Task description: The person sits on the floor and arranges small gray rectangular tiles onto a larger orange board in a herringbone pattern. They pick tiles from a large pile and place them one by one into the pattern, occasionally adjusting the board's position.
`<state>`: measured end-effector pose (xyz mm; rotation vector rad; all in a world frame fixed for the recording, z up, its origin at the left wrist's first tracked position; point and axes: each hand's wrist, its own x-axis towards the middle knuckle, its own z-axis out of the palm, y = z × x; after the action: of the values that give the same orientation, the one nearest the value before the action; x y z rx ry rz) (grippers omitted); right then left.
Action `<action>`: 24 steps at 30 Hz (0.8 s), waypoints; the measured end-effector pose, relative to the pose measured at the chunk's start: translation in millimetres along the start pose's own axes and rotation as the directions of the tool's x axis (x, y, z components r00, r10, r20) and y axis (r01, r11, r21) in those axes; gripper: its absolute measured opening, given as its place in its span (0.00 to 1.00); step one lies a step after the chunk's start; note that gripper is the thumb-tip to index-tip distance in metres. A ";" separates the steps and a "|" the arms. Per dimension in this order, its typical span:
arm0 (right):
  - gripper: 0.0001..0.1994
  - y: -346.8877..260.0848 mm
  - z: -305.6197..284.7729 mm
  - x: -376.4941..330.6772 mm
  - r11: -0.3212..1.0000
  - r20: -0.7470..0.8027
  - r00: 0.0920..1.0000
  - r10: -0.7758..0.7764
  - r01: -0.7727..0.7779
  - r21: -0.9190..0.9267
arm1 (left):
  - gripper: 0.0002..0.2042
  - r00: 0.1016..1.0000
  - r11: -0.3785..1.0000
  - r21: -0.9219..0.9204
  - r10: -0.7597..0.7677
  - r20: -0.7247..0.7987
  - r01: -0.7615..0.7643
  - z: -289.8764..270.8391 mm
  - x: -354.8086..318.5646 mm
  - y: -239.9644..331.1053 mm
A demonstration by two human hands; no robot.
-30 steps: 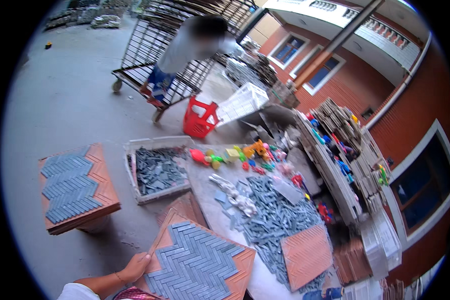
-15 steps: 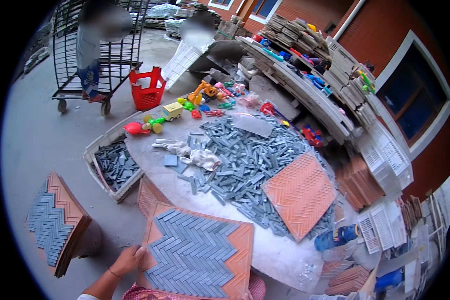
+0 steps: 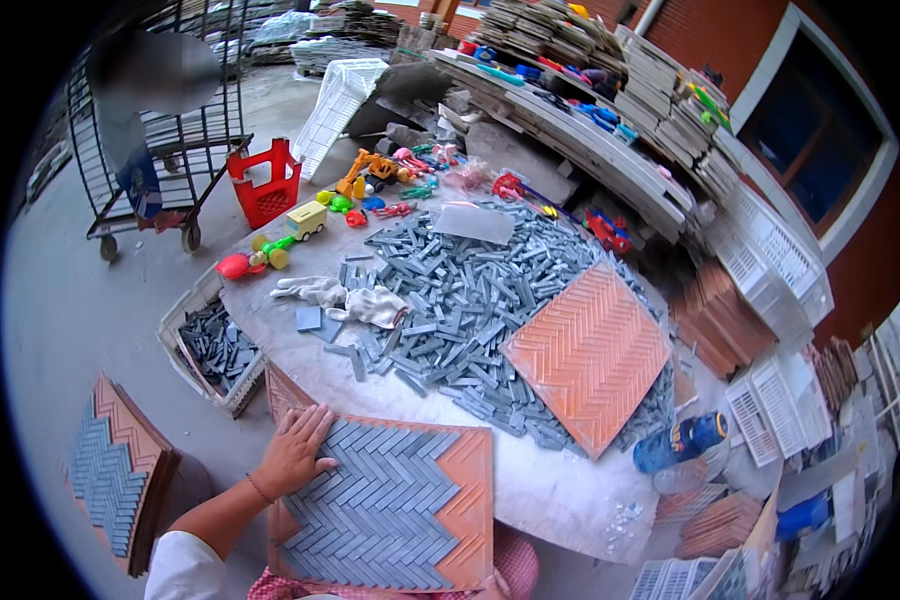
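On my lap lies an orange herringbone mould tray (image 3: 467, 462), its middle filled with slim grey tile strips (image 3: 375, 510) in a zigzag pattern. Bare orange grooves show along both sides. My left hand (image 3: 300, 450) lies flat over the tray's upper left part, fingers stretched out on the strips. Only a little of my right hand (image 3: 494, 588) shows at the tray's lower right corner, gripping its edge. On the table beyond is a heap of loose grey strips (image 3: 450, 300), with an unfilled orange herringbone tray (image 3: 590, 360) resting on it.
A stack of partly filled trays (image 3: 120, 470) stands at left. Near it is a white crate (image 3: 235, 400) of dark strips. White gloves (image 3: 342, 300), toys (image 3: 310, 220) and a blue bottle (image 3: 678, 443) are on the table. A person stands by a wire cart (image 3: 215, 130) at far left.
My left hand has moved from the tray's left edge up onto its upper left surface. My right hand has come into view at the lower right corner. The view has shifted slightly.
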<state>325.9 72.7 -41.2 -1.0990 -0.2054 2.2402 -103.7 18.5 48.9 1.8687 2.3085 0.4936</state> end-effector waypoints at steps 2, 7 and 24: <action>0.22 -0.4 0.7 -3.5 0.998 -0.013 1.000 0.011 -0.010 0.063 | 0.41 1.000 1.000 -0.020 0.019 0.018 -0.019 -4.8 4.3 -0.6; 0.20 12.7 -15.1 2.3 0.950 0.075 0.986 -0.152 0.167 -0.265 | 0.42 0.998 0.998 -0.028 0.054 0.037 -0.053 -1.1 0.1 -4.7; 0.20 38.5 -50.4 13.4 0.898 0.114 0.961 -0.253 0.278 -0.341 | 0.41 0.949 0.955 -0.013 0.296 0.109 -0.297 53.9 75.7 99.9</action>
<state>339.9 43.8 -97.4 -1.0992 -0.7689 2.0382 -11.8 118.8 39.2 2.1983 1.9694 0.4065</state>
